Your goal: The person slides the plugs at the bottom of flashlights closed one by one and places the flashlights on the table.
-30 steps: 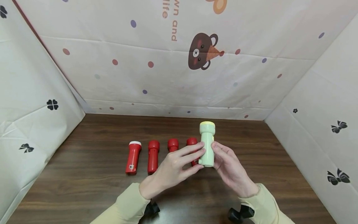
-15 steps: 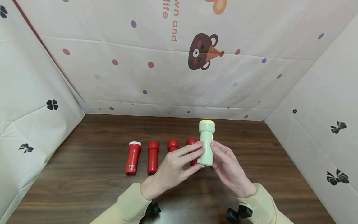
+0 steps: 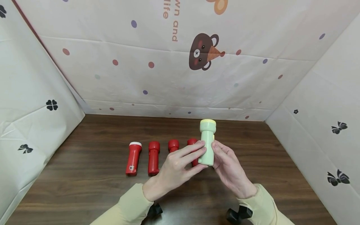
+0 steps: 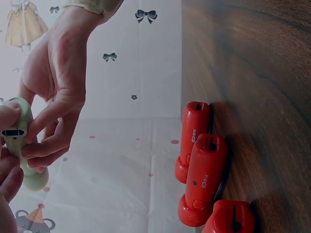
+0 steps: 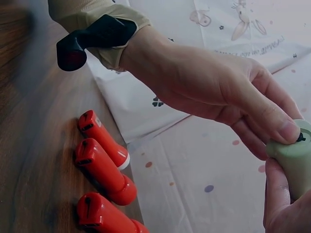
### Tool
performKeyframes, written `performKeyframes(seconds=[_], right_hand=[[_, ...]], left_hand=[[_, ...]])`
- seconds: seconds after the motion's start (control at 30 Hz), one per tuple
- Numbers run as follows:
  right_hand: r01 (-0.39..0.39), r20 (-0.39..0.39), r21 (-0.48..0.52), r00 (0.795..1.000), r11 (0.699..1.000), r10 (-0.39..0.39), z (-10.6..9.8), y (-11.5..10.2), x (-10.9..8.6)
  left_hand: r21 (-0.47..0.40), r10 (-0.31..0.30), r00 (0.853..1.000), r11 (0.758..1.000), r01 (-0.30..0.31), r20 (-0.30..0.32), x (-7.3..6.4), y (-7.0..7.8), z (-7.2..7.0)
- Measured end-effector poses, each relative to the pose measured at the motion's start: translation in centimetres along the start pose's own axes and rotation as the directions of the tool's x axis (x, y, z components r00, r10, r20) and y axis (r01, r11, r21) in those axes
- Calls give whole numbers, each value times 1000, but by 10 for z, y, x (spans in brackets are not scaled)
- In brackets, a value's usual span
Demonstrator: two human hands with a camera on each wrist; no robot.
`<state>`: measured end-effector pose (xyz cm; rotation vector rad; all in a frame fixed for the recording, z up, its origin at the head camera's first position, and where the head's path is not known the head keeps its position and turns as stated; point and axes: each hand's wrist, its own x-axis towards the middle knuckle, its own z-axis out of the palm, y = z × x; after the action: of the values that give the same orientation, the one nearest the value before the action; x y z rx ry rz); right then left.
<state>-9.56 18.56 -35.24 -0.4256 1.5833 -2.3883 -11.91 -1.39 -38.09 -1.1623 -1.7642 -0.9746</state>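
Observation:
Both hands hold a pale green flashlight [image 3: 207, 140] with a yellow rim, raised above the table, its wide head pointing away. My left hand [image 3: 177, 167] grips its lower body from the left; in the right wrist view the left thumb [image 5: 286, 130] lies on the tail end, by a small black slot. From the right, my right hand [image 3: 232, 168] pinches the body; its palm side is partly hidden in the head view. Beyond the left hand, several red flashlights lie in a row, one with a white rim [image 3: 133, 159]. The left hand partly covers two of them.
A dark wooden table [image 3: 84, 187] carries everything. Printed white sheets close it in, with a back sheet [image 3: 121, 78] and a side sheet [image 3: 315, 125] on the right. Black wrist cameras, such as the right one [image 3: 239, 215], sit under the sleeves.
The green flashlight has shifted very slightly up and left in the head view, with the right hand drifting left alongside it. Both hands keep their hold. The red flashlights stay put.

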Motion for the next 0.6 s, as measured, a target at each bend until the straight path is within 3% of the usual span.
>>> performKeyframes(seconds=[0.33,0.6], right_hand=[[6,-20,0,1000,1000,-6,4,-1,2],[-30,-78,-115,997,993,21,1,-2,2]], left_hand=[[30,-4,1000,1000,5,-25,2,0,1],[70,6,1000,998,-7,13,-1,-2,2]])
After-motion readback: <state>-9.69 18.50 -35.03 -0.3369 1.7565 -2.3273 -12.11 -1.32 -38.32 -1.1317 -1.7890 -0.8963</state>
